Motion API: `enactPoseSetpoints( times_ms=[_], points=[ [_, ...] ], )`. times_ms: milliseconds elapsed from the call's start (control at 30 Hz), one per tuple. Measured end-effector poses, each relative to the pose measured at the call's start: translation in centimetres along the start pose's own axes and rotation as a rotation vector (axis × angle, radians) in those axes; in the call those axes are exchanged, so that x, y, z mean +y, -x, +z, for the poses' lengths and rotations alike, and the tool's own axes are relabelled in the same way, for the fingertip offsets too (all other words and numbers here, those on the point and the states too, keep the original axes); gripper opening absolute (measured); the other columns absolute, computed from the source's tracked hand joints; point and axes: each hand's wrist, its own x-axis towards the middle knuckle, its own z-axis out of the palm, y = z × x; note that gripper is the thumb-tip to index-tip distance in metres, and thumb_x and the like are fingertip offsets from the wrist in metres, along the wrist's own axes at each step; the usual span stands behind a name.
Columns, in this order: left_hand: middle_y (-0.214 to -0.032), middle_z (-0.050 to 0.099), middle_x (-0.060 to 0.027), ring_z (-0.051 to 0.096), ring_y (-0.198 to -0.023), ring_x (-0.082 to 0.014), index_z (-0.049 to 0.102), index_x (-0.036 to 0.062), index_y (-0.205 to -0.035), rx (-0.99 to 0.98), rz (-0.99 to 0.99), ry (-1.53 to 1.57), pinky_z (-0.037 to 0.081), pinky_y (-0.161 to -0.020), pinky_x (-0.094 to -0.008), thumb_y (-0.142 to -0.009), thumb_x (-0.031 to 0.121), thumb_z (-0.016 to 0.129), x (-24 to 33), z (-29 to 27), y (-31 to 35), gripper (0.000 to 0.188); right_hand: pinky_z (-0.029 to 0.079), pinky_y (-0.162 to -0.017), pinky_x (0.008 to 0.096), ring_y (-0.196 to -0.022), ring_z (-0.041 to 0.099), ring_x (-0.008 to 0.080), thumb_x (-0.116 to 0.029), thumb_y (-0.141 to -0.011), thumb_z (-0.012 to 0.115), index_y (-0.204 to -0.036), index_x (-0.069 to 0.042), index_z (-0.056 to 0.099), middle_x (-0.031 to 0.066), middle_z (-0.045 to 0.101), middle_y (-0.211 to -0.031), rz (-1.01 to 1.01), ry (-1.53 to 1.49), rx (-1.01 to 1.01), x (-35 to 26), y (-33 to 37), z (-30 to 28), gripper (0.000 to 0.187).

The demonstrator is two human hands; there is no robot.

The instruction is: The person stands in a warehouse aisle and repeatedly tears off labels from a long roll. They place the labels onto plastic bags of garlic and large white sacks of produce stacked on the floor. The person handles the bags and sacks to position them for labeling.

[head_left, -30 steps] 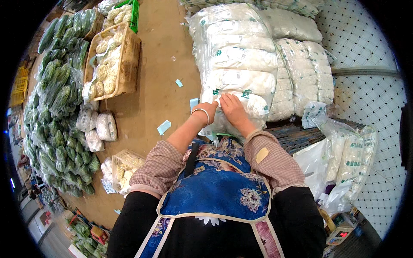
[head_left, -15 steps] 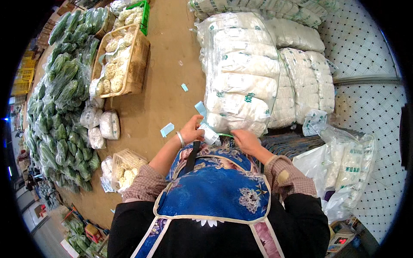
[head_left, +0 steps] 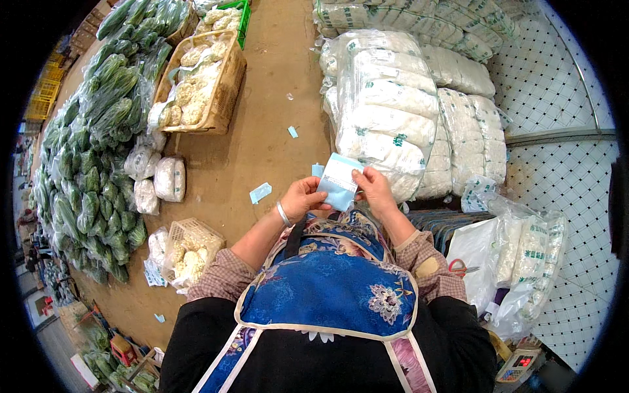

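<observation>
Head cam, L hand & R hand both pinching blue slip, prob. paper, nr white bagged packs

Brown floor, busy left side

A broad heap of bagged green vegetables spreads along the left. Beside it stand a tan crate, white wrapped bundles and a smaller pale basket — all near one another. Light-blue slips lie scattered on the bare stretch — flat and well apart.

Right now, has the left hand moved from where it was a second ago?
Yes, leftward: the left hand has come off the near end of the white bagged bundle.
</observation>
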Motion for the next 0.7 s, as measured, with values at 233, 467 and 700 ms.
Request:
enactPoseSetpoints(
  times_ms=[233, 467, 700],
  points=[
    [-0.096, 0.054, -0.0065, 0.055, -0.083, -0.0138, 0.046, 0.0011, -0.107, -0.123, 0.033, -0.152, 0.050, -0.069, -0.0261, -0.079, 0.001, 0.048, -0.3, -0.1, 1.6, 0.028, 0.043, -0.056, 0.0304, -0.061, 0.055, 0.0237, -0.021, -0.068, 0.062, -0.085, -0.001, 0.054, 0.0107, 0.056, -0.071, -0.764, 0.878, -0.029, -0.5, 3.8, 2.4, 0.028],
    [-0.096, 0.054, -0.0074, 0.055, -0.083, -0.0145, 0.043, 0.0014, -0.112, -0.260, -0.080, -0.285, 0.051, -0.067, -0.0262, -0.080, 0.002, 0.045, -1.2, -0.4, 1.1, 0.032, 0.040, -0.050, 0.0280, -0.053, 0.052, 0.0163, -0.024, -0.074, 0.057, -0.080, -0.003, 0.060, 0.0097, 0.055, -0.061, -0.348, 0.640, -0.113, 1.7, 5.6, 1.3, 0.022],
    [-0.086, 0.056, -0.0083, 0.057, -0.067, -0.0149, 0.041, 0.0005, -0.113, -0.134, -0.068, -0.246, 0.050, -0.059, -0.0259, -0.078, 0.002, 0.045, -2.1, -1.2, 1.4, 0.035, 0.040, -0.051, 0.0211, -0.056, 0.049, 0.0068, -0.022, -0.081, 0.052, -0.082, 0.000, 0.059, 0.0005, 0.056, -0.065, -0.008, 0.189, -0.157, 3.6, 2.7, -2.2, 0.023]
  ],
)
